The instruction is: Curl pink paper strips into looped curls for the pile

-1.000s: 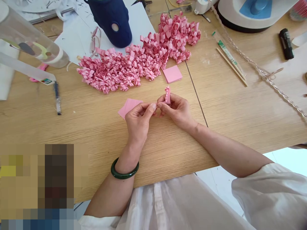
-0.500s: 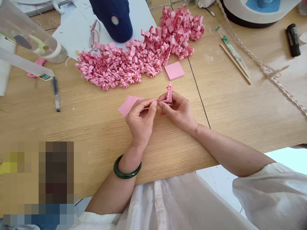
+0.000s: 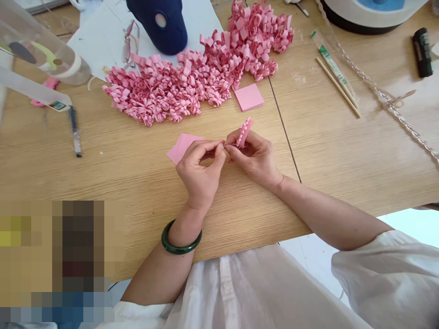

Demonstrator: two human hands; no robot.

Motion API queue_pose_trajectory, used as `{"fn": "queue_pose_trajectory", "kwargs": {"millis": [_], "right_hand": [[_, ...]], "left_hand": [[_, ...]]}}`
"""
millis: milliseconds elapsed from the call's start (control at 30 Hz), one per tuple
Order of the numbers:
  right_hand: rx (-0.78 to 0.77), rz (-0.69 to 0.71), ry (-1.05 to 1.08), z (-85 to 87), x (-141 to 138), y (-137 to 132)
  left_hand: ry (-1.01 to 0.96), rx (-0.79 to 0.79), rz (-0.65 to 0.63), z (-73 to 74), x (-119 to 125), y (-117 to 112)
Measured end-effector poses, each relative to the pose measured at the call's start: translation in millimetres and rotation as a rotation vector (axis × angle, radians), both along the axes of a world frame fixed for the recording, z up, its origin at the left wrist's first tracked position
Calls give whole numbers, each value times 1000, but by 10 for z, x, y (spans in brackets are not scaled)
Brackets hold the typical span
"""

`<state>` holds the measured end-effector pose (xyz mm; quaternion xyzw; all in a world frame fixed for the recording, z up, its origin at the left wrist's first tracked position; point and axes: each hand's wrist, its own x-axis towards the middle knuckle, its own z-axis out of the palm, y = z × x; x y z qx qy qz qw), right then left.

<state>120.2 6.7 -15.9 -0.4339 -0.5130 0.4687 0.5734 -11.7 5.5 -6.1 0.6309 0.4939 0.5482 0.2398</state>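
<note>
Both hands meet over the table around a fringed pink paper strip (image 3: 244, 132), whose cut edge is curled into small loops. My right hand (image 3: 255, 157) is closed on the strip, which stands up between its fingers. With thumb and forefinger, my left hand (image 3: 202, 169) pinches the strip's other end; the tips hide that part. Partly behind the left hand lie several pink paper pieces (image 3: 182, 145). A stack of pink paper squares (image 3: 249, 97) rests beyond the right hand. Past it spreads a long pile of curled pink paper flowers (image 3: 181, 87).
A dark blue bottle (image 3: 159, 25) stands behind the flowers on white paper. At left are a clear plastic bottle (image 3: 65, 59) and a pen (image 3: 74, 132). To the right lie wooden chopsticks (image 3: 338, 87), a braided cord (image 3: 370, 80) and a black marker (image 3: 422, 52).
The fringed strip has tilted to the right and turned in my right hand. Both hands keep their pinch, nearly in place. The whole view has shifted slightly.
</note>
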Motion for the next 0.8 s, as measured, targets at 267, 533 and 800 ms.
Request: {"fn": "queue_pose_trajectory", "kwargs": {"millis": [267,533,800], "right_hand": [[-19,-31,52,32,-3,-15],[-1,-94,34,11,4,4],[-5,-115,-17,24,11,10]], "left_hand": [[244,220,54,1,16,-23],[316,266,-2,22,38,-55],[244,192,-50,46,48,-81]]}}
